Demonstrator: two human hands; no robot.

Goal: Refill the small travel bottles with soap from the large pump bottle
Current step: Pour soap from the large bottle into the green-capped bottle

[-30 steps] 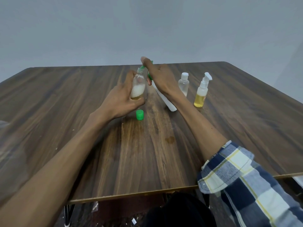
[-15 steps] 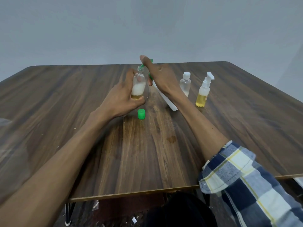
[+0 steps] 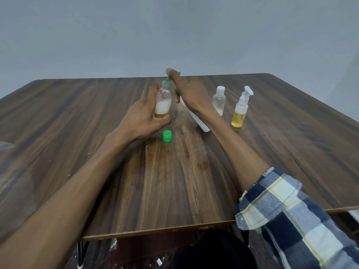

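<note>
Two hands are working over a wooden desk. Left hand is gripping a small clear travel bottle, fingers curled round its body, holding it upright just above the desk; yellow soap is sitting at the bottom with white foam above it. Right hand is wrapping round the large white pump bottle, tilting it, with one finger lying over the green pump head, whose nozzle is meeting the small bottle's open neck. Green cap is lying on the desk just below the left hand. Second small clear bottle with a white cap is standing upright to the right; beside it a small pump bottle holding yellow liquid is standing upright. Plaid sleeve is covering the right upper forearm.
</note>
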